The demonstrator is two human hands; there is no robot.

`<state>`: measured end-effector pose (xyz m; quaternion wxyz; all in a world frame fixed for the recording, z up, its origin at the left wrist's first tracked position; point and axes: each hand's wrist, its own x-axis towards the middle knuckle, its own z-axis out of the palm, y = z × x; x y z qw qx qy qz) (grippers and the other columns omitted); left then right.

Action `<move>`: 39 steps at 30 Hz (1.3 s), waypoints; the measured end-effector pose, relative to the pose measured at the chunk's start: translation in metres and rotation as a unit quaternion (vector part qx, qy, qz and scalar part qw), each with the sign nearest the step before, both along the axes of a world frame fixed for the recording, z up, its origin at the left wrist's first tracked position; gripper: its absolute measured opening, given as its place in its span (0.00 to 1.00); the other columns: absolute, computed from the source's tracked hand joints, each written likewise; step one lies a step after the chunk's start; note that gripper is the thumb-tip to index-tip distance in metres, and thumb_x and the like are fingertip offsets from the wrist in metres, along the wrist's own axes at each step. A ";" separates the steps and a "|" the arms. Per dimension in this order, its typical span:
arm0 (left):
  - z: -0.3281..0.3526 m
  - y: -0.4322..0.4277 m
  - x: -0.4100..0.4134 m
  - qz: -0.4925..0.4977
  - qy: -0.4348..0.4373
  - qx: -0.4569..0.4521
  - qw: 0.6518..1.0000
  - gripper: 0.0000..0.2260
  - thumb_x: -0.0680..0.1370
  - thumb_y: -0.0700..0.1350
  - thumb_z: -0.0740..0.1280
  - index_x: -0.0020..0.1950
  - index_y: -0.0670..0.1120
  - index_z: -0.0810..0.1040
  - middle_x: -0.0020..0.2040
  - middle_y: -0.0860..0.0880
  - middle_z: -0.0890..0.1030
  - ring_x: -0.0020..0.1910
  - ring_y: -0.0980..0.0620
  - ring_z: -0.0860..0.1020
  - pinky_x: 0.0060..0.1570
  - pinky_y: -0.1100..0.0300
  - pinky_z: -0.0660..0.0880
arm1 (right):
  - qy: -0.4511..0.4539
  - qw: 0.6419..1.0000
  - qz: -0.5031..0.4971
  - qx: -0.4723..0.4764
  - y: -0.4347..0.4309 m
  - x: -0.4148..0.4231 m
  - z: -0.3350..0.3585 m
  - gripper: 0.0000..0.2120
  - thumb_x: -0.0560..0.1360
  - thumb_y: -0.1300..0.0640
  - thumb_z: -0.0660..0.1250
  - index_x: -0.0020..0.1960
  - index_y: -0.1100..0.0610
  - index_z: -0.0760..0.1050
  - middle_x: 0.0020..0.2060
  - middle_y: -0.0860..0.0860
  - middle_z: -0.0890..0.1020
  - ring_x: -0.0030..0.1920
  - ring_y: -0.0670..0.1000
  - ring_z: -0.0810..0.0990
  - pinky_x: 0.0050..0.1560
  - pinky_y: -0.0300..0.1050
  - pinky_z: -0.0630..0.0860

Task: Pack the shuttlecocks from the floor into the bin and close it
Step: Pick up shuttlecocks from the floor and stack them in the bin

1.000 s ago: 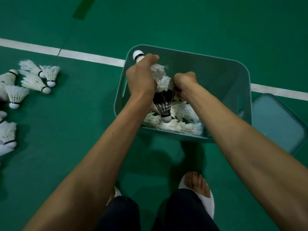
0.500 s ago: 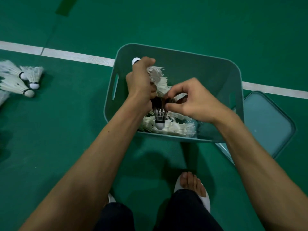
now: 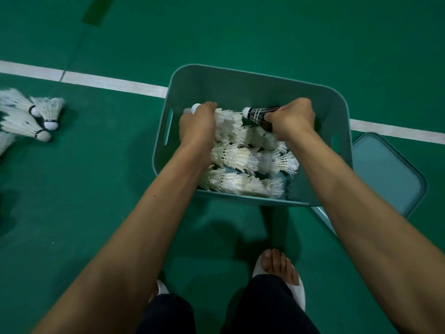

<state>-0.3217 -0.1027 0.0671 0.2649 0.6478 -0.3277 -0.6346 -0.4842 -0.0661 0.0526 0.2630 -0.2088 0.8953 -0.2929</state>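
Now the left hand (image 3: pixel 197 126) is curled round the cork end of a white shuttlecock stack (image 3: pixel 228 122). The round cork pokes out past the knuckles close to the bin's left wall, and the feathered skirts fan out to the right of the hand. The right hand (image 3: pixel 292 119) is closed in a fist round the skirt of a black shuttlecock (image 3: pixel 256 114), which lies level with its white cork pointing left, nearly meeting the white stack's feathers. Both hands sit inside the teal bin (image 3: pixel 240 75), about midway between its near and far walls. Below them, packed shuttlecocks (image 3: pixel 248 160) lie on their sides in rows that fill the near half, with a strip of bare bottom showing at the near right corner. The far half of the bin is open room up to its far wall and rounded rim. Slot handles cut the left and right walls. Just beside the right wall, the lid (image 3: pixel 390 172) lies flat on the green floor (image 3: pixel 240 32). The bin stands across a white court line (image 3: pixel 108 83), which shows on either side. Well apart to the left, loose shuttlecocks (image 3: pixel 43 119) cluster by the picture's edge, with wide bare floor between them and the bin. Toes in a white slipper (image 3: pixel 297 295) stand near the bin's near wall.
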 end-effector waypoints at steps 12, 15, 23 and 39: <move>-0.008 -0.008 0.011 0.001 0.014 0.066 0.998 0.24 0.76 0.48 0.68 0.71 0.46 0.72 0.60 0.44 0.82 0.54 0.44 0.82 0.47 0.55 0.79 | -0.021 0.996 0.063 0.068 0.003 -0.008 0.002 0.06 0.77 0.62 0.73 0.52 0.63 0.81 0.46 0.57 0.85 0.38 0.54 0.82 0.38 0.50 0.78; -0.006 -0.008 0.012 -0.014 0.020 0.087 0.996 0.17 0.79 0.45 0.67 0.67 0.44 0.76 0.55 0.44 0.84 0.51 0.46 0.83 0.42 0.58 0.77 | -0.118 0.989 0.076 0.039 -0.006 0.005 0.003 0.07 0.78 0.62 0.72 0.53 0.65 0.80 0.48 0.58 0.86 0.42 0.54 0.83 0.39 0.49 0.78; -0.007 -0.003 0.011 -0.013 0.009 0.101 0.995 0.22 0.78 0.43 0.69 0.73 0.44 0.73 0.59 0.46 0.80 0.54 0.52 0.78 0.55 0.54 0.78 | -0.207 0.976 0.061 0.017 -0.019 0.011 -0.004 0.10 0.78 0.61 0.73 0.55 0.65 0.77 0.46 0.61 0.86 0.32 0.53 0.84 0.31 0.43 0.78; -0.002 0.014 -0.015 -0.033 0.094 0.091 0.991 0.17 0.78 0.40 0.73 0.64 0.37 0.77 0.54 0.40 0.85 0.45 0.46 0.86 0.30 0.62 0.81 | -0.144 0.983 -0.002 -0.114 0.039 0.038 0.031 0.08 0.68 0.58 0.81 0.40 0.62 0.85 0.35 0.57 0.87 0.33 0.50 0.82 0.35 0.44 0.78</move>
